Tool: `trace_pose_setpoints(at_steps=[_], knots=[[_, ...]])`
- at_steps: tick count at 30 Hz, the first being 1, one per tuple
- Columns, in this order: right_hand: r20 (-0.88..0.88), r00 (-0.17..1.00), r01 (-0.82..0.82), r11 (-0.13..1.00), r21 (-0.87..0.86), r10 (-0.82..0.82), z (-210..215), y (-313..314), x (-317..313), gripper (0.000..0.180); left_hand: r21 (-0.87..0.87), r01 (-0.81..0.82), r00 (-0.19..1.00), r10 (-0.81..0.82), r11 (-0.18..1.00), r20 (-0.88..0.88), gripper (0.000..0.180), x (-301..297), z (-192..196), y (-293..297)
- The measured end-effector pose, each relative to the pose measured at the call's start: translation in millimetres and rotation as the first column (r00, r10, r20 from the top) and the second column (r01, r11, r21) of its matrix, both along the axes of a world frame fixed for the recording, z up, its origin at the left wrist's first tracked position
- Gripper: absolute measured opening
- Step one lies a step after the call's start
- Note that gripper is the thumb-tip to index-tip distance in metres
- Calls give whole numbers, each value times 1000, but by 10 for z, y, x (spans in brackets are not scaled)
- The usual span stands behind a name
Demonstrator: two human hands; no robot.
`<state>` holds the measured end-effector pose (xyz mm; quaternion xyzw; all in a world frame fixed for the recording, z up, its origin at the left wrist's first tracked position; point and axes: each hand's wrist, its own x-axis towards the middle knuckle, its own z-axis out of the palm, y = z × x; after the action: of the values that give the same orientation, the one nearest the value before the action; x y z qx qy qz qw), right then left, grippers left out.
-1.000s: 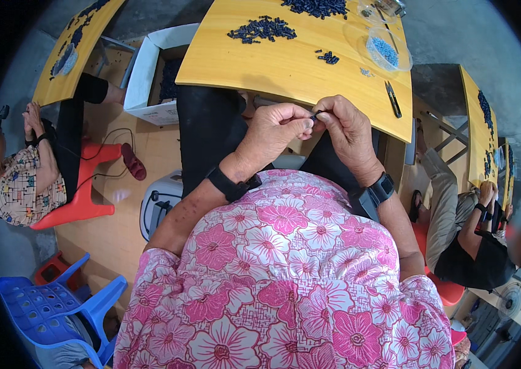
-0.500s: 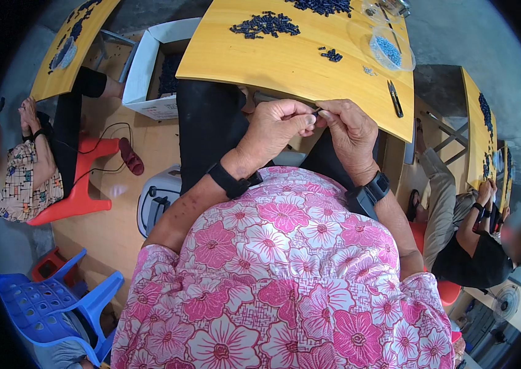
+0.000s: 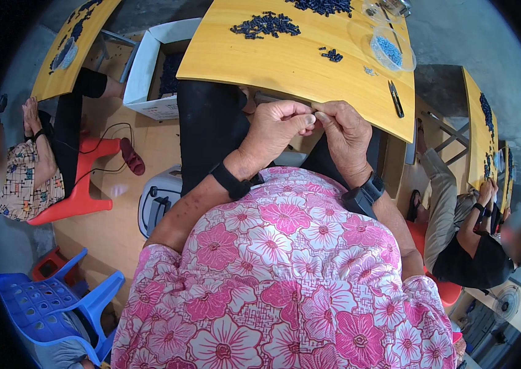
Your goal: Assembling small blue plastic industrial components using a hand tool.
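My left hand [image 3: 279, 127] and my right hand [image 3: 345, 130] meet fingertip to fingertip just off the near edge of the yellow table [image 3: 260, 64]. Both pinch at the same spot. Whatever lies between the fingertips is small, dark and almost wholly covered by them. On the table beyond, a few small dark cylindrical pieces [image 3: 332, 56] lie closest to my hands. Behind them spread a larger pile of the same pieces [image 3: 265, 25] and another pile [image 3: 322, 5]. Thread snips [image 3: 395, 99] with black handles rest near the right edge.
A clear tub of blue beads [image 3: 388, 50] stands at the table's far right, with tiny pale bits [image 3: 370, 71] nearer. An open white carton [image 3: 150, 74] sits on the floor at left. Other people work at side tables left and right. A blue plastic chair [image 3: 57, 301] stands lower left.
My right hand has shifted slightly left, its fingers closing in against my left fingertips. The dark bit seen between them before is now mostly covered.
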<state>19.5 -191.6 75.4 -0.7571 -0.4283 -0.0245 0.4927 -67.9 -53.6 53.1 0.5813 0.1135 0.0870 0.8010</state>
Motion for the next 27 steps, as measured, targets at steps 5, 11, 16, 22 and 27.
trace_pose_setpoints(at_steps=[5,11,16,22,27], knots=[[-154,986,-49,997,53,57,-55,-55,1,23,-18,90,996,-90,996,1,18,-3,-4,49],[-217,972,-83,995,50,91,-132,-61,52,29,-44,78,995,-80,996,-56,20,5,4,67],[-240,966,-80,994,71,95,-205,-27,101,28,-69,71,995,-75,995,-61,18,69,-43,86],[-268,959,-80,996,45,89,-172,33,185,26,19,69,993,-66,997,-98,13,198,-46,149],[-318,945,-68,996,49,80,-168,121,285,24,191,-15,1000,10,981,23,9,341,-174,226]])
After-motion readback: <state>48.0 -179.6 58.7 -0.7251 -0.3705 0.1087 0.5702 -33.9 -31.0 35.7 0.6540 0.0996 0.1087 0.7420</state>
